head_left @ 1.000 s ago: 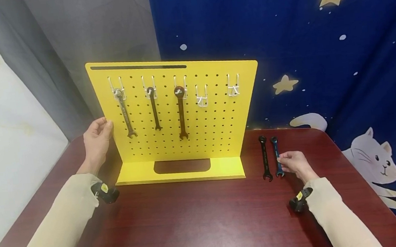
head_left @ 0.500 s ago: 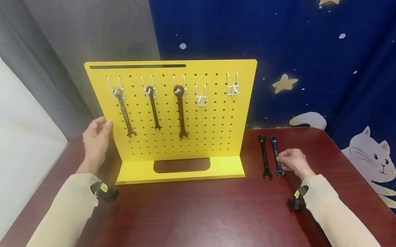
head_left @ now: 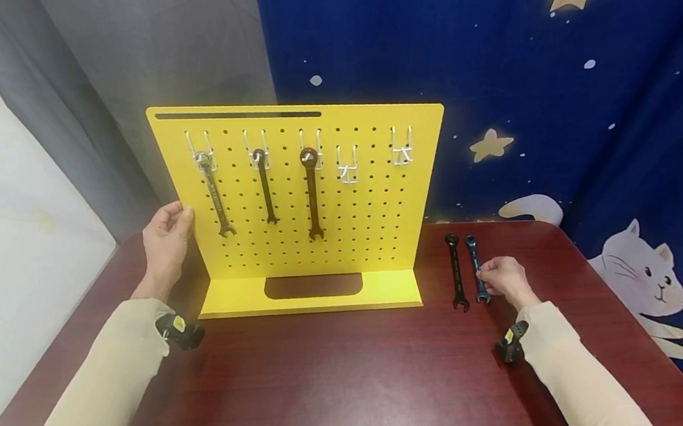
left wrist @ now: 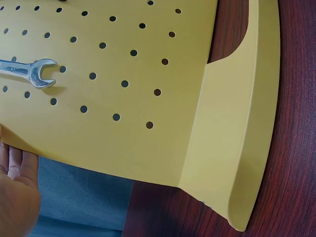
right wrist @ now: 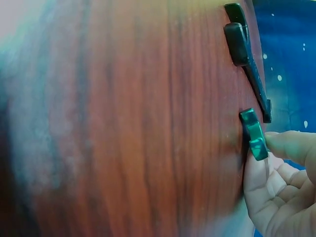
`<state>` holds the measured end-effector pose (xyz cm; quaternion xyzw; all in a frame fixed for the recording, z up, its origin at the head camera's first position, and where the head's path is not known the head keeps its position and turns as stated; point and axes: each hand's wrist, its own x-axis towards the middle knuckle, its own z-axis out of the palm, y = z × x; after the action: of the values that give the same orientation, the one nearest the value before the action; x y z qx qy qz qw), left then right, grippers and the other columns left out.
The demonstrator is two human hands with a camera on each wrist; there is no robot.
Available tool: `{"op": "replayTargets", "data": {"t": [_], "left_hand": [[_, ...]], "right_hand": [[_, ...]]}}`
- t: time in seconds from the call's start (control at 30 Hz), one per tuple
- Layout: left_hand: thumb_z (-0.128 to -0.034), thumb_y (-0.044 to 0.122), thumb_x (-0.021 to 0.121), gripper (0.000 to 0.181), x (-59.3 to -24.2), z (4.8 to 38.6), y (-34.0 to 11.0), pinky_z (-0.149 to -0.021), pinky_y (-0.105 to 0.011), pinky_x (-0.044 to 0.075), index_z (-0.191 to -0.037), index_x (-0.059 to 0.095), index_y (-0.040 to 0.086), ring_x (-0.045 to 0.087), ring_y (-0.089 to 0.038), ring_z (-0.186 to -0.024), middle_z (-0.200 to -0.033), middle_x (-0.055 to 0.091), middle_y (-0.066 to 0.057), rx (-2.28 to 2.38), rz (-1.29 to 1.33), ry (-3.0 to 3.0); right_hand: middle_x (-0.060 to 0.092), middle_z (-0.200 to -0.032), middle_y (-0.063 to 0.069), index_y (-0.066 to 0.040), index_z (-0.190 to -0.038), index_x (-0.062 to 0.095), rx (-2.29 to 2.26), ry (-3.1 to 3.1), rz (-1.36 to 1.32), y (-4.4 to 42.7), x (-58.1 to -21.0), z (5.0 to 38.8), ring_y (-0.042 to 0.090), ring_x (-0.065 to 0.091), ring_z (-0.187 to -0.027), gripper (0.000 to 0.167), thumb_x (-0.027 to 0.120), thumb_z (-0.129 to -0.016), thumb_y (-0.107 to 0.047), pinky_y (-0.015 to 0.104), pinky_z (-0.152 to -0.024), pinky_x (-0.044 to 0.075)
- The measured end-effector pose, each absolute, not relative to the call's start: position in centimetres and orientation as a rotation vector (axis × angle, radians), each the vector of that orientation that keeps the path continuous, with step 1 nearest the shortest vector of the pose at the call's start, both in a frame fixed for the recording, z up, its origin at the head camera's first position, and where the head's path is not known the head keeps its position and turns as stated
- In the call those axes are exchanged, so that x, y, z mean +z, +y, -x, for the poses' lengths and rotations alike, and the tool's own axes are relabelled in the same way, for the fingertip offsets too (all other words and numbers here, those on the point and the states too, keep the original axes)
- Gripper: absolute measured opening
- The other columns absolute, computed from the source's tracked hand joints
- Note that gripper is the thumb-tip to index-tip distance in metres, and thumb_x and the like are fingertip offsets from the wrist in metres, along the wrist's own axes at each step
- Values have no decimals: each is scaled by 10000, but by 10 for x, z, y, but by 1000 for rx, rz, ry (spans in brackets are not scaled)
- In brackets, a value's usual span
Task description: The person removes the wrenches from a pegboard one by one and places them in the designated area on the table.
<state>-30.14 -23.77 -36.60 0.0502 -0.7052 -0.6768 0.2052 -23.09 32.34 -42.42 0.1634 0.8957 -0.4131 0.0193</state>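
A yellow pegboard [head_left: 374, 230] stands upright on the table, and my left hand [head_left: 166, 242] pinches its left edge. Three combination wrenches hang on its white hooks: a silver wrench [head_left: 215, 195], a small dark wrench [head_left: 266, 189] and a larger brown-looking wrench [head_left: 312, 195]. My right hand [head_left: 507, 280] pinches a blue wrench [head_left: 474, 258] near its lower, open end, between thumb and fingers. The wrench lies along the tabletop; whether it is slightly lifted I cannot tell. Just left of it lies a black wrench [head_left: 457, 274].
Two white hooks, the lower hook [head_left: 348, 173] and the right hook [head_left: 403, 154], hold nothing. The pegboard's foot rests on the dark red table [head_left: 334, 380]. Behind the table hang a grey curtain [head_left: 174, 43] and a blue star-patterned curtain [head_left: 422, 24].
My right hand and the blue wrench have shifted very slightly left. The left hand, the pegboard and the hanging wrenches stay as they were.
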Motion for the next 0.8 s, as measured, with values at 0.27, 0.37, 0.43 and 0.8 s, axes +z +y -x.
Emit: {"op": "replayTargets", "data": {"t": [0.27, 0.37, 0.43, 0.8], "left_hand": [[-916, 161, 616, 93, -366, 302, -238, -754, -76, 442, -959, 580, 236, 537, -7, -849, -884, 593, 138, -1933, -151, -1919], [-917, 151, 612, 98, -365, 302, -238, -751, -73, 442, -959, 579, 233, 536, -7, -843, -882, 594, 137, -1939, -150, -1917], [-918, 150, 611, 97, -365, 302, -238, -751, -75, 443, -959, 579, 232, 536, -8, -840, -880, 594, 138, -1936, -146, -1917], [-911, 129, 617, 110, -367, 303, -238, -747, -66, 446, -943, 586, 230, 548, -3, -840, -873, 606, 144, -1961, -130, -1881]], "right_hand": [[583, -737, 70, 95, -970, 592, -1224, 2831, -505, 323, -426, 232, 65, 555, -542, 188, 602, -879, -68, 198, -517, 532], [588, -743, 77, 93, -967, 593, -1221, 2836, -502, 322, -425, 231, 65, 558, -544, 185, 604, -879, -69, 200, -522, 534], [595, -749, 88, 94, -964, 592, -1219, 2843, -496, 320, -424, 230, 66, 562, -541, 185, 606, -877, -68, 196, -518, 532], [629, -808, 161, 115, -997, 584, -1290, 2839, -489, 323, -430, 231, 74, 576, -556, 212, 611, -870, -53, 196, -508, 535]]}}
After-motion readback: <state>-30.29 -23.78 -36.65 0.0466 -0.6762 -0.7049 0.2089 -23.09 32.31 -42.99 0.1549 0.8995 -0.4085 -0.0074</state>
